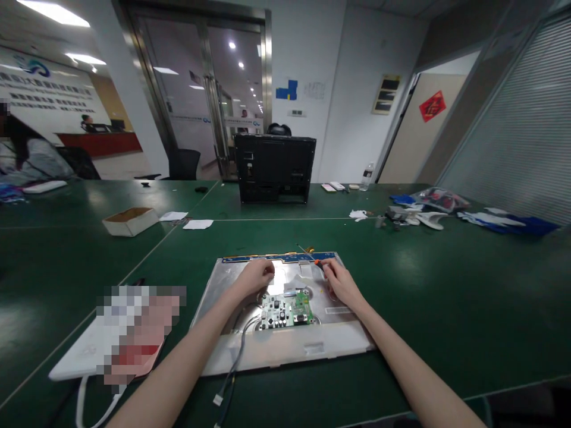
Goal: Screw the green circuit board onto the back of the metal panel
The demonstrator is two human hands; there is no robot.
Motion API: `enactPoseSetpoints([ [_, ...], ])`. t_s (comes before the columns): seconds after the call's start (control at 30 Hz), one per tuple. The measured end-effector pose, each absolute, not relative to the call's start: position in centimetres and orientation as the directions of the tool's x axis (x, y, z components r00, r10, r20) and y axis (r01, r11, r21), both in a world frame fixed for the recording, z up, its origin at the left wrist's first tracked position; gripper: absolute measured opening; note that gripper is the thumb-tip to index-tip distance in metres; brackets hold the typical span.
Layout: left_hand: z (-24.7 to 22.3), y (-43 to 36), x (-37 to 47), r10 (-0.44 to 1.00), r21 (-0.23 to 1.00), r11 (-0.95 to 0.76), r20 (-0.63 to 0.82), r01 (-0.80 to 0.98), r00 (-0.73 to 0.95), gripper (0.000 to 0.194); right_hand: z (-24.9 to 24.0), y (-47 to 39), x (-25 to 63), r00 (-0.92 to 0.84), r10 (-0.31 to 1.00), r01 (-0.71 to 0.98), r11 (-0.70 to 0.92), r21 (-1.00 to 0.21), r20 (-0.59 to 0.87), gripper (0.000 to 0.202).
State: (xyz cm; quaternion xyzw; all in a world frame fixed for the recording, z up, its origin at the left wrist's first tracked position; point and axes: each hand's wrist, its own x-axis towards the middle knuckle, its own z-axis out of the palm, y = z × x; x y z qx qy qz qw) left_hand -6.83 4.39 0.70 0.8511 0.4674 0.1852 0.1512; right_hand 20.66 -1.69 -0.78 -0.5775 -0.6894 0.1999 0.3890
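Note:
A display panel lies on the green table in front of me, its silvery metal back facing up. A green circuit board sits at its middle, with a blue board strip along the far edge. My right hand is closed around a small screwdriver with an orange and black handle; its thin shaft points up and left over the far edge. My left hand is over the panel's left half with fingers curled together; whatever is in them is hidden. Dark cables run from the board off the near edge.
Left of the panel lies a white flat device with a cord, partly blurred out. Farther off are an open box, paper pieces and a black monitor housing. Loose parts and bags cover the far right. A person sits far left.

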Motion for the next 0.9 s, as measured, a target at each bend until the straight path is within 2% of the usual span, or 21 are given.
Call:
enactPoseSetpoints([
  [0.2,1.6,3.8,-5.6,0.829,0.426,-0.555,0.208,0.715,0.520,0.015,0.0,-2.3,20.0,-0.054,0.946,0.629,0.281,-0.725,0.320,0.026],
  [0.33,2.7,1.7,-2.7,0.706,0.441,-0.695,0.268,0.568,0.655,0.017,0.2,-2.4,19.9,-0.065,0.944,0.622,0.292,-0.726,0.324,0.026],
  [0.5,2.6,0.4,0.5,0.580,0.389,-0.788,0.211,0.476,0.787,0.016,0.2,-2.5,20.0,-0.073,0.941,0.621,0.301,-0.723,0.329,0.027],
  [0.6,2.0,0.7,0.9,0.560,0.355,-0.807,0.203,0.473,0.803,0.015,0.3,-2.6,20.0,-0.079,0.940,0.622,0.307,-0.720,0.333,0.026],
  [0.9,1.5,1.3,0.2,0.532,0.420,-0.805,0.195,0.420,0.824,0.009,0.5,-2.6,20.1,-0.090,0.941,0.620,0.309,-0.722,0.326,0.027],
])
